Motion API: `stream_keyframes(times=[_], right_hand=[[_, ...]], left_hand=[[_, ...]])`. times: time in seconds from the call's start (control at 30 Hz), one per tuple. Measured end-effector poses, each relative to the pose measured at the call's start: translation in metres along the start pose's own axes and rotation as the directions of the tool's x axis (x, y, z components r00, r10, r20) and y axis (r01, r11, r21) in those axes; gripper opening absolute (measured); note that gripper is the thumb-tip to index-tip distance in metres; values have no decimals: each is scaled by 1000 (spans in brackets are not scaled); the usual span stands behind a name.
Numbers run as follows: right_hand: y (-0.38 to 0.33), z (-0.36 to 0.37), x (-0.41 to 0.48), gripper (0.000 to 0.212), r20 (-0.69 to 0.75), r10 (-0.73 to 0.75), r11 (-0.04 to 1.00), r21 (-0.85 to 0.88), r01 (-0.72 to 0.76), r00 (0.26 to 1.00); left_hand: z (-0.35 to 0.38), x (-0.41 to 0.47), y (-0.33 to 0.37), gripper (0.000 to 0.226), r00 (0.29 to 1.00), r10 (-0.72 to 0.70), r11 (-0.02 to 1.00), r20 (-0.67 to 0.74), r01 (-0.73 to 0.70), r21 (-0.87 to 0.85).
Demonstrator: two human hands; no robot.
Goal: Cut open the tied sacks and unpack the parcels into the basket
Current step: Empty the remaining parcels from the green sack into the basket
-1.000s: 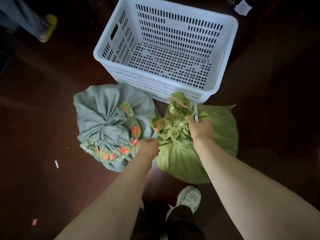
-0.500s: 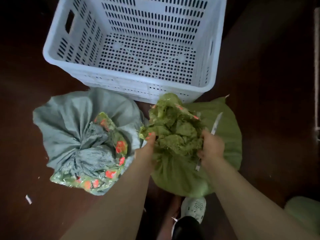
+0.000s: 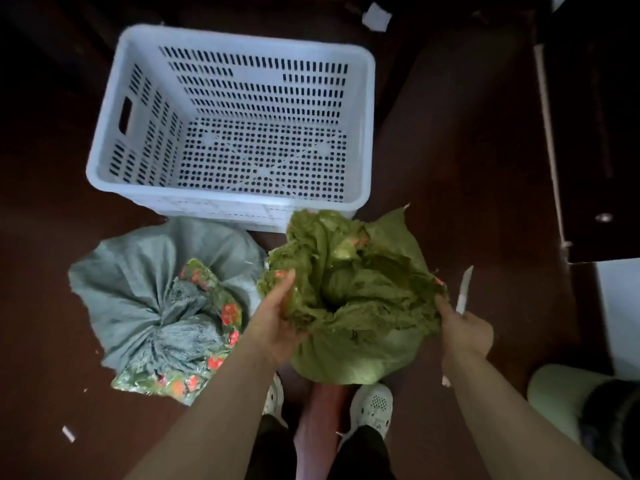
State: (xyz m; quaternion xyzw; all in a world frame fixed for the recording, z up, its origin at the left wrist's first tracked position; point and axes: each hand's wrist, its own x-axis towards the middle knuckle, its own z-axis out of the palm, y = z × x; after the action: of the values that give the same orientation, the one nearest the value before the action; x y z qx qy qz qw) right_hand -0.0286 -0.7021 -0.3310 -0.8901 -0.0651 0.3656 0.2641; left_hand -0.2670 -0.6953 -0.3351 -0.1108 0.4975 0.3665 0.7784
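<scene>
Two hands held the green sack (image 3: 363,292) open, blade out.
The left hand's (image 3: 273,323) grip pinched one rim. The right hand's (image 3: 465,329) grip pinched the other rim and a white knife (image 3: 464,289) together, so the blade could nick whatever lay inside, or slip free. The green sack sat on the floor (image 3: 450,150) just before the basket (image 3: 221,197), beside the tied grey sack (image 3: 138,289). No writing was legible.
</scene>
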Motion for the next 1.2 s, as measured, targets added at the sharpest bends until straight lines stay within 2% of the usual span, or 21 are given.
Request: stream_keyframes(times=[0.03, 0.1, 0.17, 0.23, 0.27, 0.3, 0.33, 0.37, 0.4, 0.43, 0.5, 0.57, 0.6, 0.67, 0.7, 0.73, 0.8, 0.9, 0.97, 1.03, 1.2], right_hand=[[-2, -7, -3, 39, 19, -35, 999, -8, 35, 999], [-13, -19, -17, 13, 105, -59, 997, 50, 54, 993], [-23, -28, -29, 17, 191, -4, 977, 211, -37, 982], [-36, -39, -41, 4, 290, 51, 928, 340, -153, 956], [-45, -46, -48, 7, 335, 44, 914, 367, -173, 941], [-52, -52, -54, 14, 376, 15, 919, 359, -161, 926], [-61, -60, -63, 17, 407, -33, 930, 347, -121, 913], [-68, -66, -71, 19, 436, -90, 943, 326, -64, 895], [-74, -72, -79, 21, 467, -163, 951, 308, 13, 869], [-81, -77, -86, 23, 490, -236, 953, 286, 102, 839], [-91, -89, -97, 27, 539, -390, 921, 249, 301, 746], [-98, -102, -104, 25, 608, -462, 880, 228, 415, 646], [-102, -108, -105, 21, 615, -470, 876, 235, 422, 633], [-108, -118, -97, 22, 541, -425, 904, 291, 312, 726], [-112, -123, -90, 19, 480, -374, 913, 342, 223, 794], [-114, -129, -83, 14, 434, -318, 906, 401, 135, 843], [-113, -141, -68, 19, 425, -198, 836, 543, -75, 883], [-101, -150, -65, 30, 537, -75, 714, 617, -331, 840], [-91, -144, -74, 32, 586, -14, 756, 536, -374, 810], [-85, -134, -79, 25, 599, -2, 797, 485, -361, 800], [-86, -124, -87, 15, 610, -126, 856, 466, -225, 782]], left_hand=[[9, -10, 0, 29, 1000, -11, 999, -29, 12, 33], [24, -27, -3, 33, 993, 37, 994, -115, -24, 109], [37, -40, -5, 26, 973, 120, 975, -197, -78, 207], [42, -50, -8, 22, 926, 278, 890, -257, -147, 431], [46, -55, -8, 25, 880, 416, 728, -229, -171, 664], [49, -61, -8, 35, 846, 518, 474, -127, -160, 866], [53, -67, -8, 59, 831, 555, 203, -7, -127, 971], [58, -73, -9, 90, 840, 534, 17, 97, -125, 992], [68, -81, -8, 115, 862, 483, -61, 156, -145, 988], [82, -89, -8, 129, 874, 444, -84, 197, -179, 980], [110, -97, -4, 137, 867, 416, -138, 275, -239, 961], [131, -94, 0, 125, 855, 379, -251, 354, -273, 929], [139, -91, 2, 107, 852, 345, -315, 395, -291, 903], [149, -86, 4, 50, 828, 320, -386, 461, -330, 861], [153, -86, 4, 29, 824, 366, -332, 432, -319, 888], [156, -88, 4, 17, 824, 426, -230, 375, -302, 925], [161, -92, 5, 9, 833, 501, 26, 234, -285, 958], [166, -101, 3, 12, 882, 463, 358, 85, -274, 892], [169, -106, 1, 11, 923, 385, 520, 10, -226, 823], [174, -107, 1, 17, 942, 333, 619, -39, -188, 763], [175, -101, -5, 13, 944, 327, 647, -44, -190, 739]])
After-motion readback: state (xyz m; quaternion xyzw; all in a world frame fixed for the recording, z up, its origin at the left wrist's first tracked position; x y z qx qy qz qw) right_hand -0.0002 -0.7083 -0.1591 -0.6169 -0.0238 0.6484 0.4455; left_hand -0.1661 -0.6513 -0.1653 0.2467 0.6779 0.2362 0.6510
